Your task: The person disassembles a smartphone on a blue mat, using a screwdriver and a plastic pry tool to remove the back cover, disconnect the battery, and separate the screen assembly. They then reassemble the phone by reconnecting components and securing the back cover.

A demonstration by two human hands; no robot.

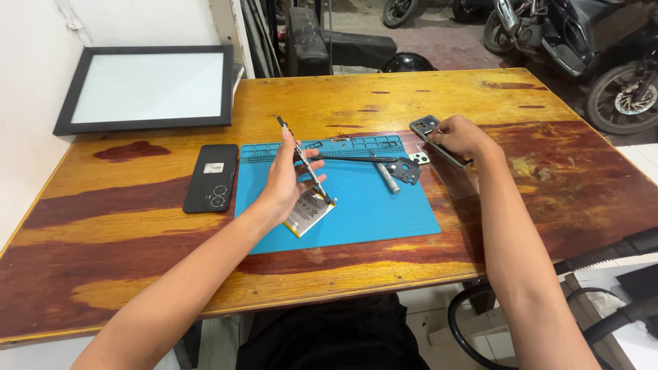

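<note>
Left hand (288,179) grips an opened phone frame (306,164) on edge; beyond, right hand (460,136) closes on a phone back cover (426,126).

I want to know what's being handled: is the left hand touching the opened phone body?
Touching. The head view shows the left hand gripping the opened phone body edge-on, tilted above the blue mat, thumb and fingers wrapped around it.

Both arms are bare to the elbow, with no sleeves, watch or rings on the left hand (284,181) or right hand (460,137). Dark trousers show below the table.
</note>
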